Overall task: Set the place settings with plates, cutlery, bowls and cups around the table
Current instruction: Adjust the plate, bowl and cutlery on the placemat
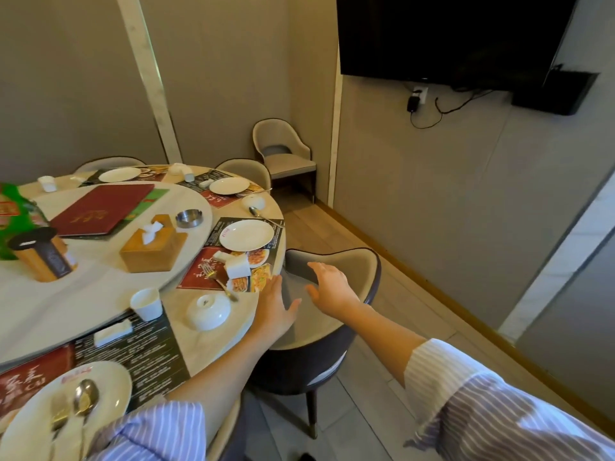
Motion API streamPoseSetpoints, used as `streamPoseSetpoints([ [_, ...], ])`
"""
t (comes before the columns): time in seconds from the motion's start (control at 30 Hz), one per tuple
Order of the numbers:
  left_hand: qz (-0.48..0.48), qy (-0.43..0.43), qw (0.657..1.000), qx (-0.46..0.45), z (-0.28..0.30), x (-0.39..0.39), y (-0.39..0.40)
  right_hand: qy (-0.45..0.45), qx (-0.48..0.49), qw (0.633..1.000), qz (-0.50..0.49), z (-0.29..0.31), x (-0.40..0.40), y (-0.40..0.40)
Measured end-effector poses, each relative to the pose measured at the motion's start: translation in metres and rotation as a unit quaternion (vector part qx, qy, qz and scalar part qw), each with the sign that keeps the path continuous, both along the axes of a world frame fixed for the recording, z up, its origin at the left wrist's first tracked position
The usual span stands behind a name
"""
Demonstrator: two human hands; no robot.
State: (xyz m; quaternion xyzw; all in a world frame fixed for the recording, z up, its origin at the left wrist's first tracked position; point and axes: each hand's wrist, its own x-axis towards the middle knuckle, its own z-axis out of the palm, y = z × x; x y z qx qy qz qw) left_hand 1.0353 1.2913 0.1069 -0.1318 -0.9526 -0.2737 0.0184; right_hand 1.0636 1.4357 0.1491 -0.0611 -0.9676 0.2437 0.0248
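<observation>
At the table's [213,344] right edge, both hands are out over the chair [332,314] tucked against it. Left hand [278,306] hovers at the rim, fingers straight and spread, holding nothing; can't tell if the palm touches the table. Right hand [332,289] is further right, over the chair seat near the backrest, fingers loosely extended, also holding nothing. Striped sleeves on both arms.

Settings on the table:
- Nearest plate [109,390] bottom left on a placemat [143,354], with a spoon [86,399] lying on it. Something else on that plate is blurred.
- Small white holder [112,332] on the same mat, further in.
- White cup [146,304] upright, near the turntable [100,287] edge.
- Bowl [208,311] sits upside down just left of the left hand, base up.
- Fork [219,281] lies across the next mat [229,271], tines toward the table centre, handle end just beside the bowl.
- White cup on its side [237,266] on that mat, with a second plate [246,235] behind it.
- Another bowl [253,202] and spoon [257,211] beyond, then a third plate [229,186] and fourth plate [119,174] at the far seats.

On the turntable: tissue box [153,249], metal ashtray [189,218], red menu [103,209], dark-topped wooden container [41,252], green packaging [13,221] at the left edge.

Room: spare chair [283,154] in the corner, TV [449,34] on the wall with cables hanging under it.
</observation>
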Motion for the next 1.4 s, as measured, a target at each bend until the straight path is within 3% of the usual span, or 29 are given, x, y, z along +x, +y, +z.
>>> streamPoseSetpoints([
  [0.47,0.079,-0.099,0.991,0.040,-0.012,-0.152,0.086,-0.066,-0.041,0.995,0.058,-0.012,-0.170,0.099],
  [0.73,0.196,-0.142,0.968,0.071,-0.047,-0.244,0.112,-0.076,-0.068,0.988,0.114,-0.031,-0.269,0.143],
  [1.1,0.361,-0.121,0.909,0.173,-0.025,-0.258,0.158,-0.080,-0.031,0.951,0.296,-0.041,-0.361,0.186],
  [1.23,0.429,-0.130,0.876,0.177,-0.028,-0.251,0.169,-0.068,-0.041,0.938,0.339,-0.046,-0.385,0.189],
  [1.4,0.465,-0.124,0.860,0.168,-0.028,-0.248,0.162,-0.085,-0.013,0.928,0.361,-0.054,-0.404,0.170],
])
